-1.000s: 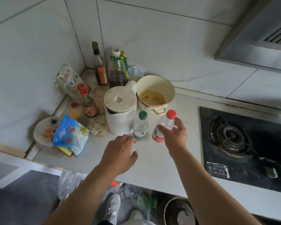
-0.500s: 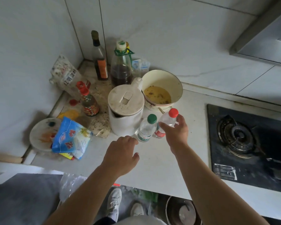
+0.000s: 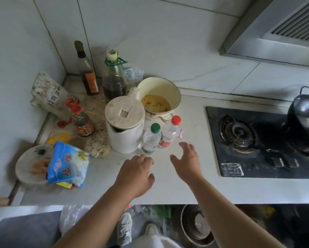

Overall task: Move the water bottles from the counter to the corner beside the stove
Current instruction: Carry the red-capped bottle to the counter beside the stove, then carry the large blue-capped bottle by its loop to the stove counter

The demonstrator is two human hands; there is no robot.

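Two small clear water bottles stand side by side on the white counter [image 3: 168,183], touching the white kettle [image 3: 124,125]. The green-capped bottle [image 3: 151,138] is on the left, the red-capped bottle [image 3: 168,133] on the right. My right hand [image 3: 186,161] hovers just in front of the red-capped bottle, fingers spread, holding nothing. My left hand [image 3: 135,173] is over the counter below the green-capped bottle, fingers loosely curled downward, with nothing in it.
The black gas stove [image 3: 262,142] lies to the right, with a dark pot [image 3: 303,111] on it. Behind the bottles sits a cream bowl [image 3: 159,97] of yellow liquid. Sauce bottles [image 3: 112,77], a blue packet [image 3: 68,163] and a plate [image 3: 29,164] crowd the left corner.
My right hand has let go of the red-capped bottle and drawn back toward me. That bottle now stands upright next to the green-capped one. My left hand has barely moved.
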